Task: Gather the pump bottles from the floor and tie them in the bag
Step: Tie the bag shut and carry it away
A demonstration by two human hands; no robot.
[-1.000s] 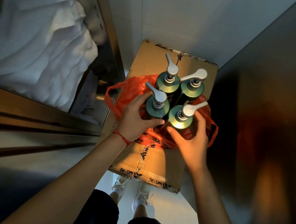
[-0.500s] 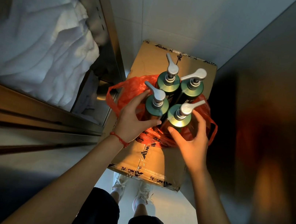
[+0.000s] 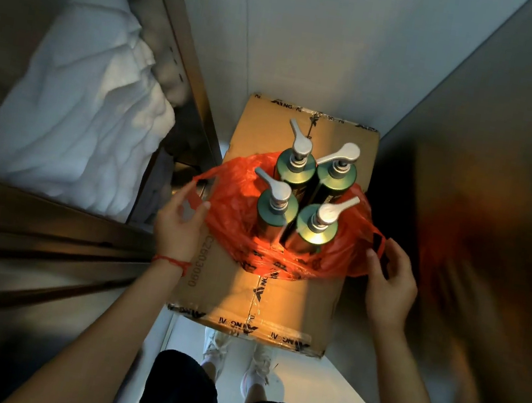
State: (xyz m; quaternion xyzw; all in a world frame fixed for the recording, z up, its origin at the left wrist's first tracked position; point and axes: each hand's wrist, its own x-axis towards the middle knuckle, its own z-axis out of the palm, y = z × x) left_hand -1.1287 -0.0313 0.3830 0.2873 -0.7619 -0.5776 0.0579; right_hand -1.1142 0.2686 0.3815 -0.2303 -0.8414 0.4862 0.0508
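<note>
Hands apart — each pinching a bag handle.

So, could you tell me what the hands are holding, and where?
Each hand pinches a handle loop of the red plastic bag, left and right.

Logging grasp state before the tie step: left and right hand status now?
Left hand: pinching the orange bag's left handle loop.
Right hand: fingers curled round the bag's right handle loop.
</note>
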